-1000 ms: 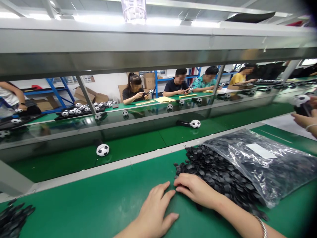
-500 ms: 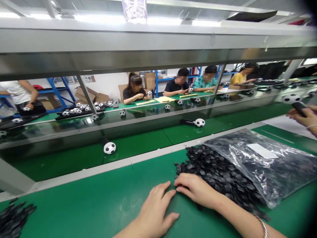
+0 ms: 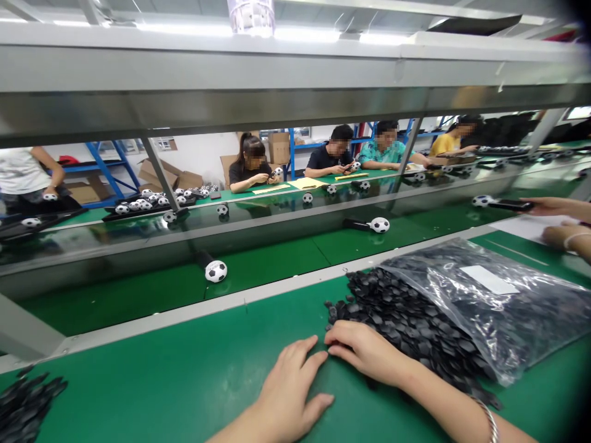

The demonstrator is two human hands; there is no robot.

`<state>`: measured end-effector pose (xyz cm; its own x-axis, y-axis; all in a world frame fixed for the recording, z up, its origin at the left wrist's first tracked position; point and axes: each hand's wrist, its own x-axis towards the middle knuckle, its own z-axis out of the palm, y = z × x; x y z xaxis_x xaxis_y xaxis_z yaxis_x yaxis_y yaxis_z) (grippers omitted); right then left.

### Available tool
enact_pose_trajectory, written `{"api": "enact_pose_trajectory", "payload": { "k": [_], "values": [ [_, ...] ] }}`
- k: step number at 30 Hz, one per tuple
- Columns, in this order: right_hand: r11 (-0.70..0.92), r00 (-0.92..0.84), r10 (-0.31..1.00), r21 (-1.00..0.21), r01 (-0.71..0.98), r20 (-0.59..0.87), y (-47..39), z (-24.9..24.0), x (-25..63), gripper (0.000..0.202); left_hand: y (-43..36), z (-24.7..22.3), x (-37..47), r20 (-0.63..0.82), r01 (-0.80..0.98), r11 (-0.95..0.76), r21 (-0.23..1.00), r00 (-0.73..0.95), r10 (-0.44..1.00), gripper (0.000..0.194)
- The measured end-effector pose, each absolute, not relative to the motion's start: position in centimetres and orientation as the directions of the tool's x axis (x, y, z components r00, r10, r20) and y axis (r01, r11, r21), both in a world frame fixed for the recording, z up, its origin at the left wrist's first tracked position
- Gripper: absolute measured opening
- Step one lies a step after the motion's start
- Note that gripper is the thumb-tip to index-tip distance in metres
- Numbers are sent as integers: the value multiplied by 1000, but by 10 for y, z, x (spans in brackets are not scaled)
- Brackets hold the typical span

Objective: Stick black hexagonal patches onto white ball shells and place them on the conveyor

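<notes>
My left hand (image 3: 293, 391) rests on the green table (image 3: 175, 369), thumb and fingers apart, with nothing in it. Just right of it is my right hand (image 3: 362, 351), its fingers curled and close together near my left fingertips; whether they pinch anything is too small to tell. Beside and behind my right hand lies a heap of small black pieces (image 3: 406, 314). They spill from a clear plastic bag (image 3: 512, 307) with a white label. A smaller pile of black pieces (image 3: 28, 406) lies at the far left.
Beyond the table edge runs a green conveyor (image 3: 286, 252) carrying football-headed items (image 3: 216, 271) with black handles. At the right, another person's hand (image 3: 549, 207) holds such an item. Several people sit across the line under a metal beam (image 3: 207, 111).
The football items on the near belt have shifted right. The neighbour's hand at the right has stretched out over the belt with an item. My hands have hardly moved.
</notes>
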<state>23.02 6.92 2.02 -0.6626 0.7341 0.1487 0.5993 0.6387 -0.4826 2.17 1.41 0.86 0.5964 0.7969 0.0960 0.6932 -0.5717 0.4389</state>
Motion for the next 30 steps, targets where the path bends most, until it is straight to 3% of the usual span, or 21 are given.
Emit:
{"api": "enact_pose_trajectory", "payload": {
  "k": [15, 30],
  "values": [
    [654, -671, 726, -458, 603, 154, 69, 22, 230, 18, 14, 2, 20, 143, 684, -607, 404, 608, 781, 50],
    [720, -718, 678, -336, 607, 157, 70, 28, 227, 20, 23, -13, 14, 337, 694, -712, 104, 649, 682, 44]
  ]
}}
